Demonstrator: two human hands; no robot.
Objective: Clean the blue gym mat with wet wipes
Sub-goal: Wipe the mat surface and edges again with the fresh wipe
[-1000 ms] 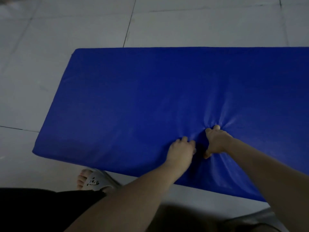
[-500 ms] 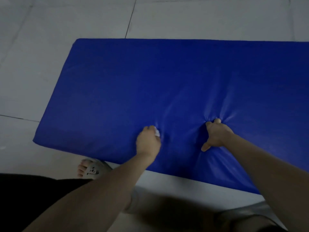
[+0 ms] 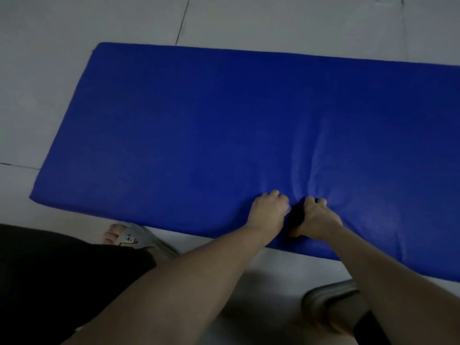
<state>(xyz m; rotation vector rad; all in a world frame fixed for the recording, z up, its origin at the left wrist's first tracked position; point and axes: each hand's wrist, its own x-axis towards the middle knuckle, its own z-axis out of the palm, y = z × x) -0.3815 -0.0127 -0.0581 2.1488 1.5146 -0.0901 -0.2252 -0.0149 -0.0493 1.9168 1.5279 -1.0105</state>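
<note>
The blue gym mat (image 3: 199, 135) lies flat on the tiled floor and runs out of view on the right. My left hand (image 3: 267, 210) is curled on the mat near its front edge, gripping a white wet wipe (image 3: 287, 209); only a small bit of the wipe shows beside the fingers. Right next to it, my right hand (image 3: 317, 217) digs its curled fingers and thumb into the mat cover and holds a fold. Creases in the cover run from both hands toward the far side.
Pale floor tiles (image 3: 273, 18) surround the mat. My left foot in a grey slipper (image 3: 129, 236) stands just in front of the mat's front edge, and another grey slipper (image 3: 331, 300) is at lower right. Black shorts (image 3: 49, 282) fill the lower left.
My left hand with the wipe slid left along the mat, then came back right until it sits beside my right hand. My right hand kept its hold on the mat.
</note>
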